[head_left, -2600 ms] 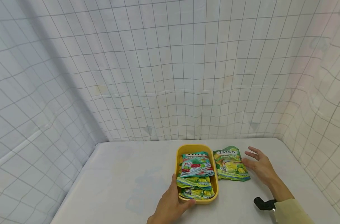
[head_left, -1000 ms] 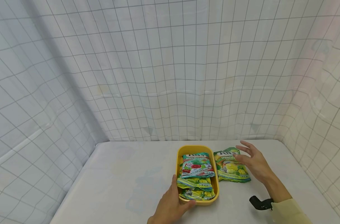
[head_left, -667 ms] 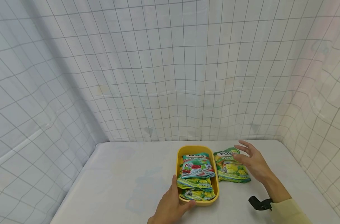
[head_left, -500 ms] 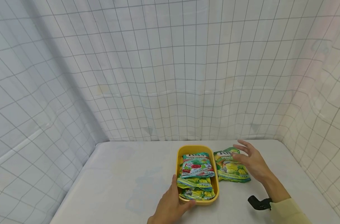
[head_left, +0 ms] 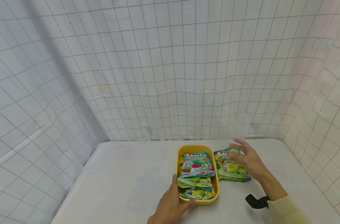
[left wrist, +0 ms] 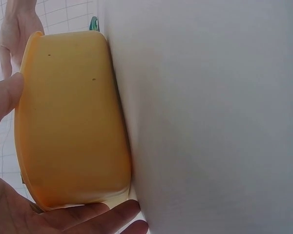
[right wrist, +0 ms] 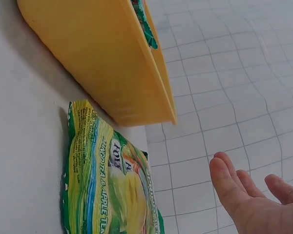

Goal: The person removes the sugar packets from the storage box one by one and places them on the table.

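A yellow plastic tub [head_left: 216,180] stands on the white table, holding several candy bags. On top lies a teal Fox's candy bag [head_left: 197,165], with yellow-green candy bags [head_left: 196,194] below it. My left hand [head_left: 168,202] grips the tub's near left corner, thumb at the near rim and fingers along the left side wall [left wrist: 73,117]. A green-yellow Fox's candy bag [head_left: 232,169] lies flat beside the tub's right side. Over its upper right part hovers my right hand [head_left: 249,160], fingers spread and holding nothing; in the right wrist view it stands apart from the bag [right wrist: 112,185].
A white grid-patterned curtain [head_left: 170,77] encloses the table [head_left: 125,180] at the back and both sides. A black strap device [head_left: 256,202] sits on the right wrist, by a pale yellow sleeve [head_left: 287,211].
My right hand has moved left from the loose candy bag's right edge to over its upper part. The left hand, the tub and the bags have stayed in place.
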A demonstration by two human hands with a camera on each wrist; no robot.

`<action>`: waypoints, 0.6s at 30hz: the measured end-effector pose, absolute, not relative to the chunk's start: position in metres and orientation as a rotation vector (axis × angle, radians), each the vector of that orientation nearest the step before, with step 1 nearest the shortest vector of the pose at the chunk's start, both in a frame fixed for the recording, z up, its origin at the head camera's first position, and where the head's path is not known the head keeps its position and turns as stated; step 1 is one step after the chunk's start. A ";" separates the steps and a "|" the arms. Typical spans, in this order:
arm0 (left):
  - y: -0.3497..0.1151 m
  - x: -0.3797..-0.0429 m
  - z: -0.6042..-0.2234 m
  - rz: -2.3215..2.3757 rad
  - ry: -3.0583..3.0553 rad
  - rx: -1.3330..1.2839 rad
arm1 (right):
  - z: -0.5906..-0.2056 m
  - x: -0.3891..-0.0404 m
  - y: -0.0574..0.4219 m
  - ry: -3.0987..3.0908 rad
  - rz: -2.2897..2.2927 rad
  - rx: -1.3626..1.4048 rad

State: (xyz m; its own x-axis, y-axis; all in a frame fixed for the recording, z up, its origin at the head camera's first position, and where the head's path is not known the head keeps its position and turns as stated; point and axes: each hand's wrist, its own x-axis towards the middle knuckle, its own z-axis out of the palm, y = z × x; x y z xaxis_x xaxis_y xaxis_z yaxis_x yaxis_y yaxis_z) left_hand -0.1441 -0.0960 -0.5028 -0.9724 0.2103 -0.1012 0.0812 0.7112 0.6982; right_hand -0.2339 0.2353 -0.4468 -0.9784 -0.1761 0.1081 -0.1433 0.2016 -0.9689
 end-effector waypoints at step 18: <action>-0.096 -0.145 -0.503 1.114 2.738 0.216 | -0.443 -0.234 0.222 2.358 -1.964 -0.392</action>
State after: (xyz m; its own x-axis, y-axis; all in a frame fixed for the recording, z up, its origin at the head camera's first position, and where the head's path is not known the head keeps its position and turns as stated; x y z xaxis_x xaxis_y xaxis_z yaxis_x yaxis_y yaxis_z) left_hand -0.1448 -0.0955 -0.5028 -0.9737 0.2000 -0.1094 0.0668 0.7092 0.7018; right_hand -0.2337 0.2224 -0.4433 -0.9668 -0.2231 0.1247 -0.1630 0.1623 -0.9732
